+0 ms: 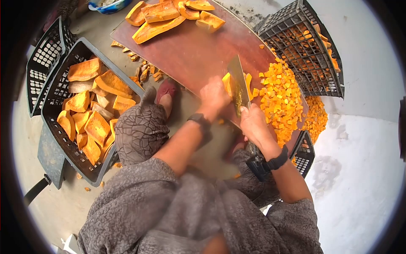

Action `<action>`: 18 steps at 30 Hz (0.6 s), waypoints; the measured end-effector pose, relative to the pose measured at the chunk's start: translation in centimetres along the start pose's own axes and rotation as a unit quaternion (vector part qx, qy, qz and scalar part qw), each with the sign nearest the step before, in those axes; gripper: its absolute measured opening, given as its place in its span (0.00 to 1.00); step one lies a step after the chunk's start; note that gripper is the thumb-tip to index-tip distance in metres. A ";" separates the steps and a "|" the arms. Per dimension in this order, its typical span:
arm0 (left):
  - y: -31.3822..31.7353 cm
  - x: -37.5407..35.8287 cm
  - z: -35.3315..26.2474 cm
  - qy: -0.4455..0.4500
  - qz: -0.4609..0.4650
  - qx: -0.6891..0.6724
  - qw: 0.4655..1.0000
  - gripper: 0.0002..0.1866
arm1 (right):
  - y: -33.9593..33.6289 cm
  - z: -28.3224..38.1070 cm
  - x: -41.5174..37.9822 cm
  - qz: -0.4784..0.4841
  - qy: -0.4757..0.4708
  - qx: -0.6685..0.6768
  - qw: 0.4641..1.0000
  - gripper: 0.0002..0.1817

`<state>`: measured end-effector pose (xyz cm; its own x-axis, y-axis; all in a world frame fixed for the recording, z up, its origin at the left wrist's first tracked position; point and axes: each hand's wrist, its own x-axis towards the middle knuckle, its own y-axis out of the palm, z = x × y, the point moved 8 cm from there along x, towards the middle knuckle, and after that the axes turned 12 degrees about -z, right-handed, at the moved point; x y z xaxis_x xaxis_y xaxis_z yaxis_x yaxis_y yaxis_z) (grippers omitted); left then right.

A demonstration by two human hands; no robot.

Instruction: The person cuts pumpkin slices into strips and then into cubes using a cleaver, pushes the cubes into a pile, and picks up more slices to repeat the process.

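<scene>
My right hand is wrapped round the handle of a wide-bladed knife. Its blade stands on edge over the red board, with orange pumpkin flesh showing on both sides. My left hand, slightly blurred, is closed against a pumpkin piece just left of the blade; its fingertips are partly hidden. To the right of the knife spreads a heap of pumpkin cubes. Several large pumpkin slabs lie at the board's far end.
On the left a black crate holds large pumpkin chunks, beside another perforated crate. A black crate with pumpkin leans at the right, above spilled cubes. Peel scraps litter the floor. A blue bowl sits at the top.
</scene>
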<state>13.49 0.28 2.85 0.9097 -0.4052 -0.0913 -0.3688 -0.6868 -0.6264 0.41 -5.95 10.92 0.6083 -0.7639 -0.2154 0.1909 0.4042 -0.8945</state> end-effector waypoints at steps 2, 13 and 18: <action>0.3 0.1 0.0 0.001 0.002 0.001 1.000 0.25 | 1.4 -1.8 0.7 -0.001 -0.025 -0.023 0.999 0.18; -0.3 0.1 -0.2 0.000 0.006 -0.007 1.000 0.20 | 2.3 -1.4 1.8 -0.044 -0.073 0.012 0.996 0.17; 0.3 0.2 0.0 0.011 -0.013 -0.005 1.000 0.21 | 1.9 -2.1 1.2 -0.001 -0.035 -0.010 0.999 0.17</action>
<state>13.54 -0.01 2.69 0.9148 -0.3998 -0.0578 -0.3465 -0.7033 -0.6207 -0.09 -7.20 8.17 0.6605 -0.7274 -0.1863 0.1769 0.3919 -0.9028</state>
